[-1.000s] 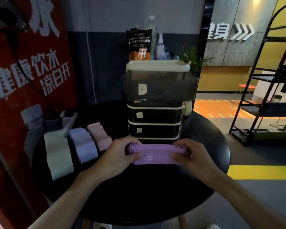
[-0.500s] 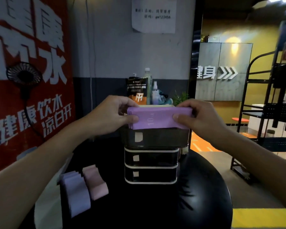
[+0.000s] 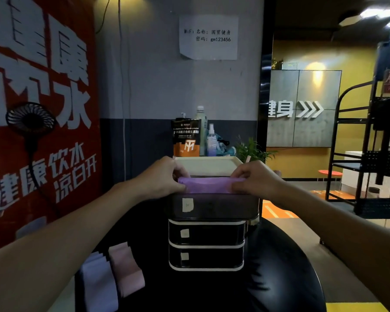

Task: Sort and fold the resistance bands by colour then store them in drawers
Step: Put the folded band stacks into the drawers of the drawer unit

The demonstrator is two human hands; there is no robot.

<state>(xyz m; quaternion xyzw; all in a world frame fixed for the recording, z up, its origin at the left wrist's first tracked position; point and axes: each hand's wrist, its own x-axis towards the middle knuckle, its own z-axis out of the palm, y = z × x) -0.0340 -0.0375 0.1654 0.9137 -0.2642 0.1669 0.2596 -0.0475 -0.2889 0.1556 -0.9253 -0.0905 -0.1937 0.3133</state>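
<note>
A second ago both hands held the folded purple resistance band (image 3: pixel 208 185) low on the bench (image 3: pixel 279 278), in front of the drawer unit (image 3: pixel 206 246). The left hand (image 3: pixel 160 176) and right hand (image 3: pixel 254 179) have since carried it up. It now sits at centre frame, its lower edge sunk behind the front wall of the pulled-out top drawer (image 3: pixel 212 206).

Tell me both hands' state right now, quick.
Left hand: holding the purple band by its left end.
Right hand: holding its right end, at the open top drawer.
</note>
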